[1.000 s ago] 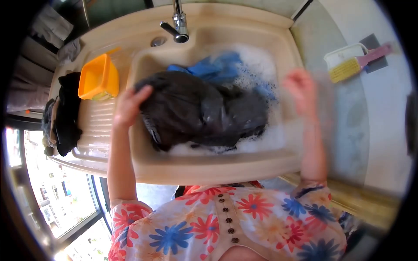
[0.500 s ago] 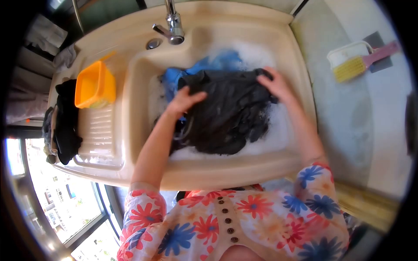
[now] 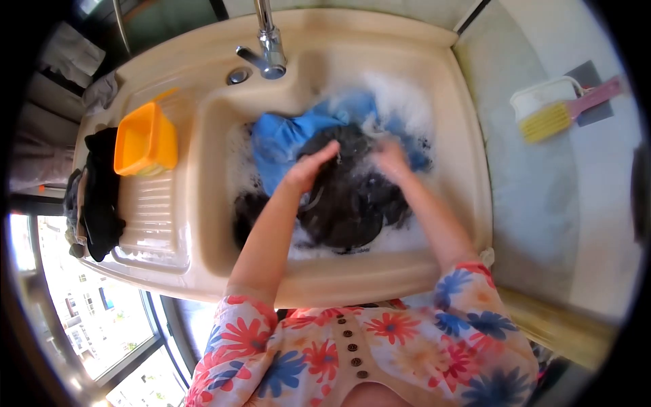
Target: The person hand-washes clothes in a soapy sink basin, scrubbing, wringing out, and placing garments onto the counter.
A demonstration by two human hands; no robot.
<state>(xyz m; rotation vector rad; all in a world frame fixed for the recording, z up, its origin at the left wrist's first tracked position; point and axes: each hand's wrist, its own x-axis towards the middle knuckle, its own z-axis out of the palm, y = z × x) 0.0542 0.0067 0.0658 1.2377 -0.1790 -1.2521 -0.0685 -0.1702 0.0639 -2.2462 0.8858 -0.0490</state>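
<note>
A dark wet cloth (image 3: pixel 339 197) lies bunched in the sudsy water of the beige sink (image 3: pixel 325 281). My left hand (image 3: pixel 308 168) grips its left upper part, thumb on top and fingers partly hidden. On the other side, my right hand (image 3: pixel 391 159) is at the cloth's upper right edge, smeared by motion, so its fingers are not clear. Blue fabric (image 3: pixel 281 139) lies behind and to the left of the dark cloth, partly under it. Another dark piece (image 3: pixel 249 210) shows at the basin's left side.
An orange container (image 3: pixel 146 139) stands on the ridged drainboard (image 3: pixel 150 217), with dark clothes (image 3: pixel 102 197) at its left edge. The faucet (image 3: pixel 271 51) rises behind the basin. A yellow-bristled brush (image 3: pixel 548 123) and a white dish (image 3: pixel 542 95) are at the right.
Both hands have come closer together, the right moving left. The dark cloth, spread out before, is now bunched lower in the water, and more blue fabric shows.
</note>
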